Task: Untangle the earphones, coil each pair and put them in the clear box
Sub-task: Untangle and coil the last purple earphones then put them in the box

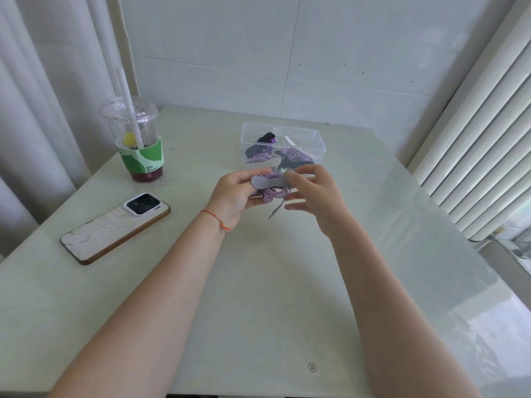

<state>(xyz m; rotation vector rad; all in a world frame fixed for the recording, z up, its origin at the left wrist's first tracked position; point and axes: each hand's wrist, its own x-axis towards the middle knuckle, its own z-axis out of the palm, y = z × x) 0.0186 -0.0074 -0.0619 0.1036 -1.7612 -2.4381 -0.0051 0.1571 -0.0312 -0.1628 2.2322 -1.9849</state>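
A coiled pair of purple earphones [274,188] with a grey strap [265,180] round it is held above the table, just in front of the clear box [320,143]. My left hand [237,193] grips the coil from the left, thumb on the strap. My right hand [313,193] pinches the strap's right end with thumb and forefinger. An earbud and the plug hang below the coil. Inside the box lie more coiled earphones, purple and black, some with grey straps.
A plastic cup [135,139] with a straw and green sleeve stands at the back left. A phone [115,226] lies face down on the left of the pale table [258,311]. Blinds line the right side, a wall stands behind.
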